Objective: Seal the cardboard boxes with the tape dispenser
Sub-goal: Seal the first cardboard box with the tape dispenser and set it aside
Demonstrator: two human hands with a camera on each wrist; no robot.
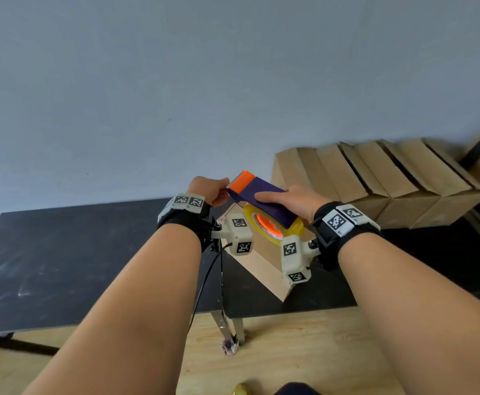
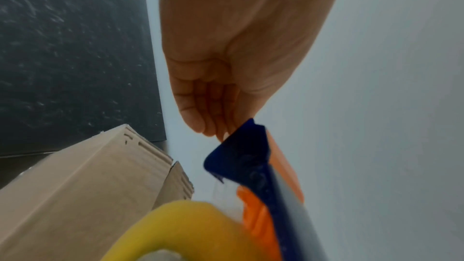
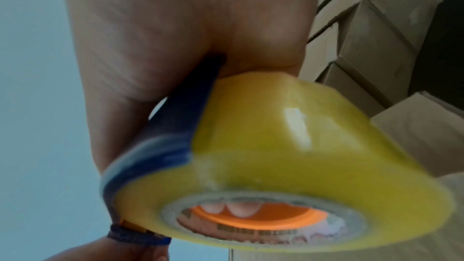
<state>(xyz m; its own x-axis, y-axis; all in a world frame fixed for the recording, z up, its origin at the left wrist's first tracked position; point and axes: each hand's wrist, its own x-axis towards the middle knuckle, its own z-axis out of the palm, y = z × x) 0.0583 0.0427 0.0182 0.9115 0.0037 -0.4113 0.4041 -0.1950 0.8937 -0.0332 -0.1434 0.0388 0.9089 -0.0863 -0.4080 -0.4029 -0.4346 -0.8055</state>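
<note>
A blue and orange tape dispenser (image 1: 257,192) with a yellow tape roll (image 1: 275,228) is held in the air just above a cardboard box (image 1: 264,263) on the black table (image 1: 62,266). My right hand (image 1: 274,198) grips the dispenser's body from above. In the right wrist view its fingertips (image 3: 226,208) show inside the roll (image 3: 276,136). My left hand (image 1: 221,192) pinches the dispenser's front end by the toothed orange blade. In the left wrist view its curled fingers (image 2: 200,118) meet the blue tip (image 2: 241,158). Whether tape lies between them is unclear.
Several closed cardboard boxes (image 1: 375,178) are stacked in a row at the back right against the pale wall. A metal table leg (image 1: 233,329) stands on the wooden floor (image 1: 290,352) below the table's near edge. The table's left half stretches out dark and scuffed.
</note>
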